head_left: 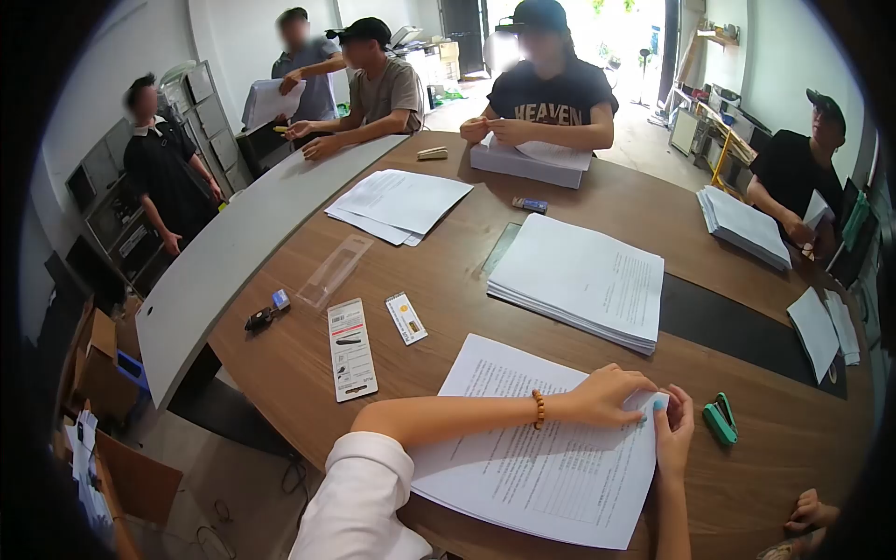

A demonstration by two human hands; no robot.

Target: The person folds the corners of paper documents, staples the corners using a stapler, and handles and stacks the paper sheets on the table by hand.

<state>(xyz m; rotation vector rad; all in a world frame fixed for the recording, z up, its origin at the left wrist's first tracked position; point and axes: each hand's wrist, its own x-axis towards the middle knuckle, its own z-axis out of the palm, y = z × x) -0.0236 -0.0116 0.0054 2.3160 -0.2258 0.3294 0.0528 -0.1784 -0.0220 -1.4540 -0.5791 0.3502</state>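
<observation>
A stack of printed sheets point(551, 467) lies in front of me at the table's near edge, turned at an angle. My left hand point(611, 397), with a beaded bracelet at the wrist, reaches across the pages and grips their upper right corner between thumb and fingers. At that same corner, my right hand point(674, 434) holds the right edge, thumb on top and fingers curled behind. Just right of it lies a green stapler point(721, 420), touched by neither hand. Part of the corner is hidden under my fingers.
Beyond my sheets sits a thicker paper stack point(579, 280). To the left lie a blister card point(352, 350), a small staple packet point(407, 319), clear plastic packaging point(336, 271) and a dark object point(268, 313). More papers point(401, 201) lie farther back. Several people stand or sit around the table.
</observation>
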